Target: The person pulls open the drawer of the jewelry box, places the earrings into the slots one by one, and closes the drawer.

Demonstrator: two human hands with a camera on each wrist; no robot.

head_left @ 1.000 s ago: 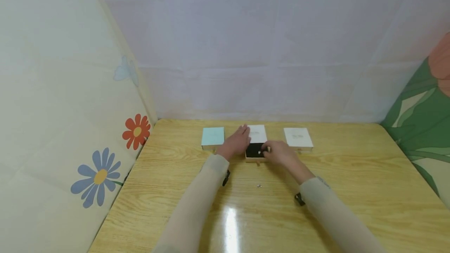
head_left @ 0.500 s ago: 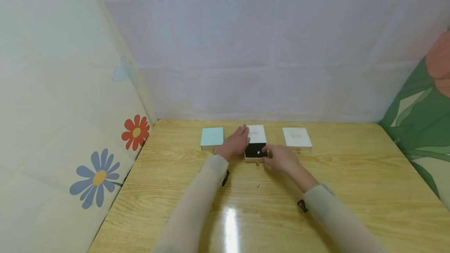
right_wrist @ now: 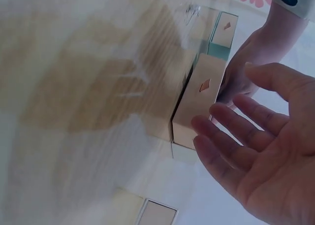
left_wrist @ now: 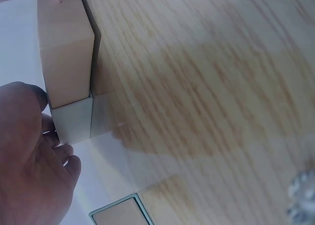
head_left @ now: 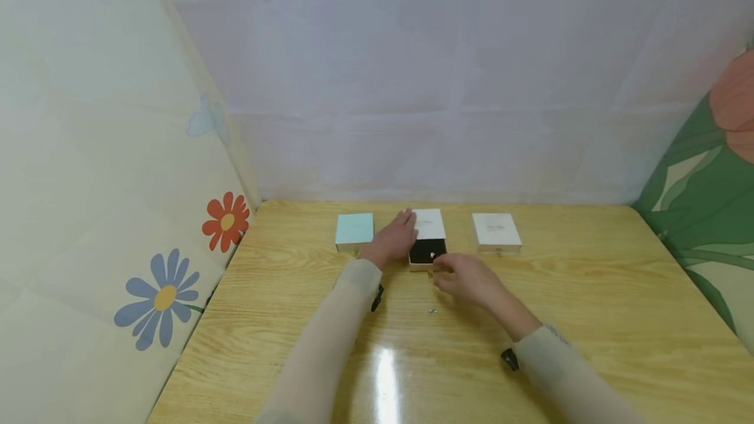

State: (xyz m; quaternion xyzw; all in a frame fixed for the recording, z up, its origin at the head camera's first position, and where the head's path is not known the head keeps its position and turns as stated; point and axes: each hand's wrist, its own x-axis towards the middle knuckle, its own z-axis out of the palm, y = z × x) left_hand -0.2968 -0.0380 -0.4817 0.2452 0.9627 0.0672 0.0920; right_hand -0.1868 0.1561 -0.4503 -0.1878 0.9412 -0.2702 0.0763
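In the head view, a white slide-out jewelry box point(head_left: 429, 222) stands at mid-table with its black-lined drawer point(head_left: 419, 252) pulled out towards me. One small shiny piece point(head_left: 432, 254) lies on the black lining; its exact kind is too small to tell. My left hand point(head_left: 396, 239) holds the box's white sleeve, fingers bent around its back end in the left wrist view. Beside the drawer's front right corner is my right hand point(head_left: 468, 277), its fingers point(right_wrist: 236, 136) loosely spread and nothing seen in them. Another small silvery trinket point(head_left: 432, 311) lies on the table nearer to me.
A mint-green box point(head_left: 355, 229) stands left of the white one, behind my left wrist. To the right is a second white box point(head_left: 496, 230), pushed shut. The wooden table point(head_left: 589, 280) ends at a pale cloth backdrop point(head_left: 377, 84).
My right hand has drawn back from over the drawer's right side to its front corner, and its fingers have loosened. The shiny piece stays in the drawer. My left hand keeps its place.
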